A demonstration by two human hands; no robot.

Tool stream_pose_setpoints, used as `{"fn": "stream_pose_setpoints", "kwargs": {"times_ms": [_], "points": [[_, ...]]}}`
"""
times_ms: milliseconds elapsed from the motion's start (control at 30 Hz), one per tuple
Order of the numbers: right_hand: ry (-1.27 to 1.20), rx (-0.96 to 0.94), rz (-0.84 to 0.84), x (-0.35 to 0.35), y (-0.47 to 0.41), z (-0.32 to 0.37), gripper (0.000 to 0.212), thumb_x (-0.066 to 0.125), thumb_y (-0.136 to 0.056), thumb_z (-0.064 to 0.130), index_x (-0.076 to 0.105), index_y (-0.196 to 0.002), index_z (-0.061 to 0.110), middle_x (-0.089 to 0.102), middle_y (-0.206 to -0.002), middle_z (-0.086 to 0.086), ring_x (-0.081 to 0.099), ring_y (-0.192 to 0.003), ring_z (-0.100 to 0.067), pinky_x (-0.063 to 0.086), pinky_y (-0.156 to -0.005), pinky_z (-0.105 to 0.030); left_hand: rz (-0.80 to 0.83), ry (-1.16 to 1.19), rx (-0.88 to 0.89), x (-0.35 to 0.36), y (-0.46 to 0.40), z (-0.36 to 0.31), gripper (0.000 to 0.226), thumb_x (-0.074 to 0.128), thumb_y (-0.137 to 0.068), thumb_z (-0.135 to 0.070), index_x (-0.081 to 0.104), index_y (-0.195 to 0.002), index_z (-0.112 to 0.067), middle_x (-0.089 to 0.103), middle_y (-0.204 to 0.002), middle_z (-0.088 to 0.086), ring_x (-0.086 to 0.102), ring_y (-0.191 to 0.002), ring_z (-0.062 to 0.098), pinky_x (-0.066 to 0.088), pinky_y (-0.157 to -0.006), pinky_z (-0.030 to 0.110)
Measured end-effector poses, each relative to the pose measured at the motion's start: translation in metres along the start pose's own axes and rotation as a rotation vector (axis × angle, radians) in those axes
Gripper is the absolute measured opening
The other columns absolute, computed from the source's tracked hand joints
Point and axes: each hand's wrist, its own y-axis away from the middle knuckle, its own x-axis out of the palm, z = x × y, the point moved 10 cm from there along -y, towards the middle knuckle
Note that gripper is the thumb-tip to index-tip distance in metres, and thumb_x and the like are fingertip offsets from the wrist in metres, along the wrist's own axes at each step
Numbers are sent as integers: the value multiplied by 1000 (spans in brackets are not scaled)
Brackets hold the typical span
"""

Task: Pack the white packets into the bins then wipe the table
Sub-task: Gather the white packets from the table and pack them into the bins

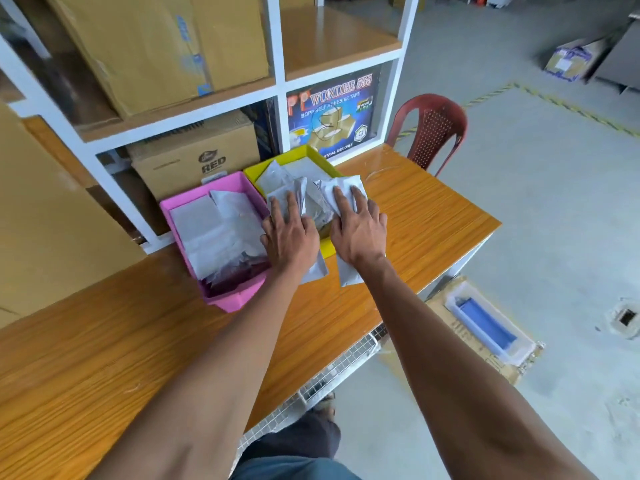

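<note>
Ten fingers spread flat: left hand (290, 233) and right hand (358, 226) both press palm-down on the heap of white packets (313, 197) in the yellow bin (254, 173). Fingers straight and apart, none curled round a packet. Left hand sits on the near-left of the heap, close to the wall shared with the pink bin (194, 200); right hand sits on the right side, fingertips on a packet that overhangs the right rim.

Yellow bin overfull, packets mounded above the rim. Two packet ends (348, 273) stick out over the near rim onto the wooden table (433, 216), under the wrists. Pink bin just left, touching the yellow one, also holds white packets lying flatter.

Step, as judged: tamping down the load, so packing is near done; wiping not begun. No cloth visible anywhere.

Next move likely needs the two overhanging ends tucked or folded inside, since flat pressure alone won't seat them. Risk: slick packets spring back up or slide over the right rim.

Behind: white shelving (280, 81) with cardboard boxes, red plastic chair (436, 129) at the far table end.
</note>
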Motion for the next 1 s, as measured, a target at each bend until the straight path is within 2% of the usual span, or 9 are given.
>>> {"fn": "stream_pose_setpoints", "kwargs": {"times_ms": [200, 367, 600, 767, 867, 1000], "points": [[8, -22, 1, 5, -68, -10, 63, 45, -104, 40, 29, -164, 33, 30, -169, -9, 40, -140, -42, 38, -105, -54, -9, 35, -26, 23, -62, -18, 74, 14, -98, -49, 12, -170, -30, 8, -177, 9, 18, -158, 38, 17, -127, 55], [-25, -55, 22, 24, -120, -1, 60, 45, -105, 40, 32, -163, 34, 33, -168, -10, 42, -140, -42, 38, -107, -54, -47, 16, -67, 30, -112, -17, 73, 18, -98, -48, 17, -169, -30, 15, -176, 13, 27, -154, 40, 18, -127, 55], [-48, -146, 137, 68, -169, 19, 60, 43, -105, 43, 28, -163, 35, 31, -169, -9, 42, -141, -43, 38, -108, -55, -45, -11, -172, 38, -145, -6, 62, 28, -110, -40, 14, -170, -28, 10, -177, 11, 12, -161, 37, 15, -129, 57], [-88, -200, 226, 97, -200, 28, 60, 41, -106, 43, 26, -164, 37, 27, -170, -8, 40, -143, -43, 35, -112, -54, -76, -8, -206, 47, -172, -3, 67, 19, -106, -42, 13, -170, -23, 9, -176, 15, 10, -162, 33, 7, -130, 52], [-104, -236, 264, 111, -212, 30, 60, 38, -107, 45, 24, -164, 37, 26, -171, -8, 36, -147, -41, 34, -113, -54, -87, -26, -264, 52, -183, 3, 73, 14, -101, -45, 16, -170, -21, 12, -176, 16, 14, -161, 35, 11, -130, 52], [-76, -294, 317, 123, -232, 33, 60, 29, -109, 55, 20, -165, 37, 23, -172, -7, 27, -153, -38, 31, -114, -55, -105, -102, -386, 60, -194, 6, 63, 26, -110, -41, 16, -169, -20, 14, -175, 18, 17, -159, 40, 15, -128, 55]]}}
